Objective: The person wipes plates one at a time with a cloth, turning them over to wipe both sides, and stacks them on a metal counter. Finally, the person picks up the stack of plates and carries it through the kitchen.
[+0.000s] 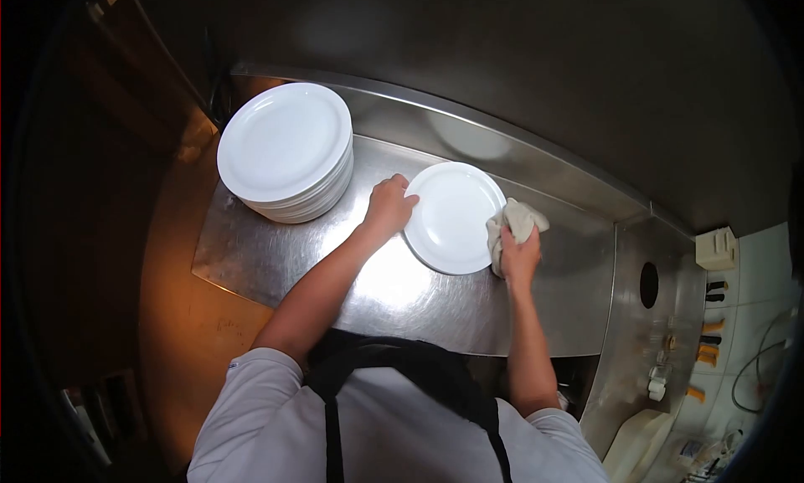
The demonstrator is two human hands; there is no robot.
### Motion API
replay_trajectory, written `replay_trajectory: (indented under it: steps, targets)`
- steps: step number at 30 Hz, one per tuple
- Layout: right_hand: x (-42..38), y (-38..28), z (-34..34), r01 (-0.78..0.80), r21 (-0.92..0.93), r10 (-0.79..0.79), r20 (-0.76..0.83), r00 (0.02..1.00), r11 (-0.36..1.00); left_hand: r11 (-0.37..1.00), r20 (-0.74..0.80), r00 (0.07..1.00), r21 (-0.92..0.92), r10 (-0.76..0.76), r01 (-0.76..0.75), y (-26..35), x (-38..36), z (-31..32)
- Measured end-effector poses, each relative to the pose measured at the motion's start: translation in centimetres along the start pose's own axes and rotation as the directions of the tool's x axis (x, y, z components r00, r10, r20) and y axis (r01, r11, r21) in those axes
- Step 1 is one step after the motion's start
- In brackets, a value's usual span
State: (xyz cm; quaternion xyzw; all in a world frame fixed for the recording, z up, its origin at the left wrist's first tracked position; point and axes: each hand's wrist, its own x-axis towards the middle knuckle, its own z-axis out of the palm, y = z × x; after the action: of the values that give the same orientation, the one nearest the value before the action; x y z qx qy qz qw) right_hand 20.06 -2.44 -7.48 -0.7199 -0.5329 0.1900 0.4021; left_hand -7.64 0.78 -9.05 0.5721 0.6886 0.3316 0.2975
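Note:
A round white plate [455,218] is in front of me over the steel counter [402,307]. My left hand [391,205] grips its left rim, thumb on the upper face and fingers at the edge. At the right rim, my right hand [521,253] holds a bunched, off-white cloth [523,218] against the plate. A tall stack of white plates [286,144] stands to the left, beyond my left forearm. Whether one plate or more lies under my hands, I cannot tell.
A raised steel ledge [469,115] runs along the counter's back. On the right are a steel surface with a dark round hole [649,285], a white box [716,249] and several knives with black or yellow handles on the tiled wall [758,316].

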Motion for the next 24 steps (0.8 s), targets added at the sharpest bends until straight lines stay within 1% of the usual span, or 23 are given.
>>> replay_trajectory:
  steps: [2,3,5,8,9,12,15,16,18,19,21,22,23,24]
  targets:
    - [-0.3,-0.3,0.4,-0.016,0.019,0.016,0.003,1.000,1.000,0.999,0.019,0.999,0.017,-0.040,0.040,0.1,0.8,0.3]
    - [-0.5,-0.6,0.5,-0.032,0.031,0.032,0.008,0.999,0.999,0.999,0.005,0.999,0.008,-0.040,0.040,0.5,0.9,0.2]
    - [-0.3,-0.8,0.0,-0.055,0.062,0.051,0.071,0.996,0.997,0.999,-0.005,0.999,-0.001,-0.035,0.035,1.4,1.0,0.4]
    - [0.3,0.7,-0.2,-0.075,0.114,0.062,0.109,0.992,0.991,0.993,-0.090,0.992,-0.086,-0.085,0.078,5.1,0.5,0.7]
    - [0.5,1.2,-0.1,-0.072,0.132,0.057,0.115,0.992,0.989,0.994,-0.098,0.992,-0.081,-0.083,0.075,5.8,0.6,1.2]
    - [0.0,3.3,0.7,0.002,0.191,-0.005,0.017,1.000,0.982,0.979,-0.041,0.988,-0.147,-0.150,0.142,7.4,0.5,1.6]
    - [-0.4,4.4,0.1,-0.007,0.358,0.034,-0.070,0.997,0.934,0.987,-0.010,0.995,-0.129,-0.101,0.099,6.9,0.5,1.4]
    - [-0.6,3.4,-0.9,-0.019,0.468,0.049,-0.052,0.997,0.884,0.972,-0.010,0.999,-0.231,-0.046,0.043,5.8,0.7,1.9]
    - [-1.1,0.8,-4.2,-0.039,0.663,0.061,-0.009,0.998,0.747,0.901,-0.032,0.998,-0.430,0.054,-0.063,2.7,1.4,2.9]
    - [-1.4,-0.5,-5.6,-0.051,0.749,0.066,0.010,0.998,0.661,0.866,0.022,0.997,-0.498,0.069,-0.049,2.7,1.4,2.5]
    - [-2.3,-2.1,-7.1,0.048,0.704,-0.125,0.059,0.990,0.709,0.881,0.136,0.991,-0.470,0.017,0.049,3.2,1.6,2.5]
    - [-2.4,-3.4,-8.0,0.107,0.684,-0.226,0.086,0.970,0.722,0.886,0.183,0.983,-0.454,-0.008,0.092,3.8,1.7,2.5]
    - [-2.6,-6.9,-8.4,0.194,0.737,-0.378,0.089,0.922,0.647,0.890,0.128,0.991,-0.448,-0.029,0.084,5.1,1.2,3.0]
    - [-2.8,-9.0,-7.3,0.241,0.749,-0.409,0.044,0.911,0.618,0.871,0.048,0.997,-0.491,0.066,-0.033,5.8,0.6,4.2]
